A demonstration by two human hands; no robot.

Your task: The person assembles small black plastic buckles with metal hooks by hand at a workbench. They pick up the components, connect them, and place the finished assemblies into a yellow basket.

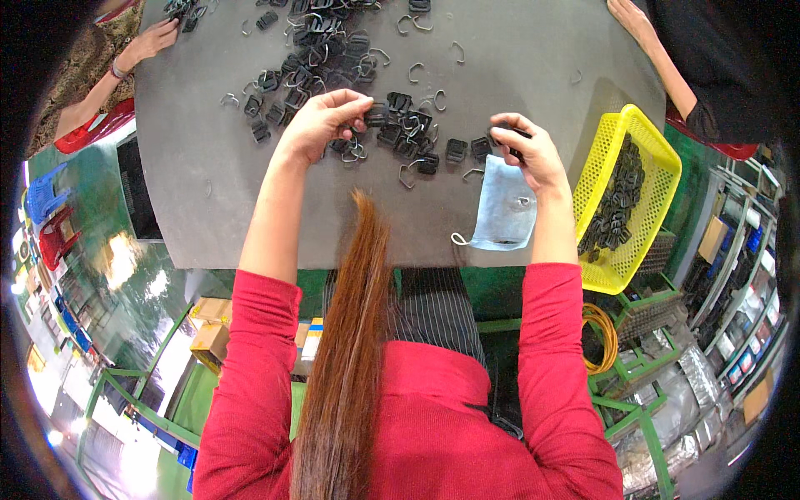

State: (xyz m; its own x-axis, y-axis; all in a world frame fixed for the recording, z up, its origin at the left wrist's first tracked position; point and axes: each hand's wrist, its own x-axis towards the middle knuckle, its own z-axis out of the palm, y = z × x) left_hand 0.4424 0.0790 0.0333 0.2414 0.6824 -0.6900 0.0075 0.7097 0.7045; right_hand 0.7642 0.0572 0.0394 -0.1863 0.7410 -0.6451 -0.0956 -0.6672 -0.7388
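Thumb and fingers of my left hand [321, 125] pinch a black plastic buckle [377, 115] at the near edge of a pile. My right hand [537, 154] has its fingers curled round a black buckle, mostly covered by the fingers. Between the hands lie several loose buckles [456, 150] and bent metal wire hooks [407, 175]. A light blue face mask [504, 208] lies flat on the grey table [250, 217], beneath and beside my right hand.
The larger pile of black buckles and wire hooks [321, 42] spreads toward the far side. A yellow perforated basket [587, 200] holding black buckles stands at the right table edge. Another person's hand [156, 39] rests at far left, and a second person's arm [654, 50] at far right.
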